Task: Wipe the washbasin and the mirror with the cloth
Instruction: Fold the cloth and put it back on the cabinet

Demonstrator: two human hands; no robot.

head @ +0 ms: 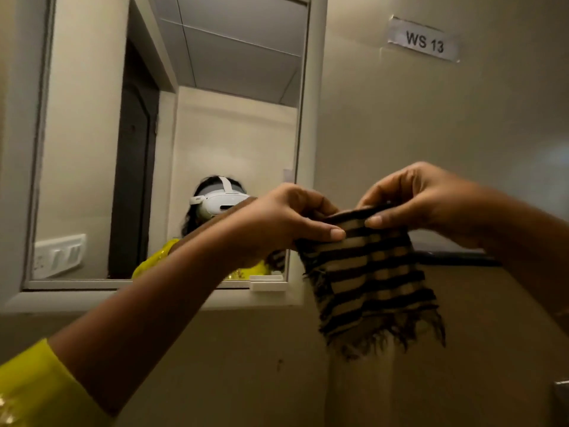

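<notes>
Cloth (pixel 366 272), striped, frayed, pinched at top edge by both hands: left (pixel 277 223), right (pixel 415 198); mirror (pixel 172 118) behind.

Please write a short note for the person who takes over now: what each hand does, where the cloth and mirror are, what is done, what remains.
Left hand pinches the top edge of the striped cloth; right hand pinches the same edge beside it.
The cloth hangs open before the wall, right of the mirror, not touching it.
Washbasin: out of view.
Done: cannot tell if anything is wiped.
Left: probably bring the cloth to the mirror, then check the washbasin.
</notes>
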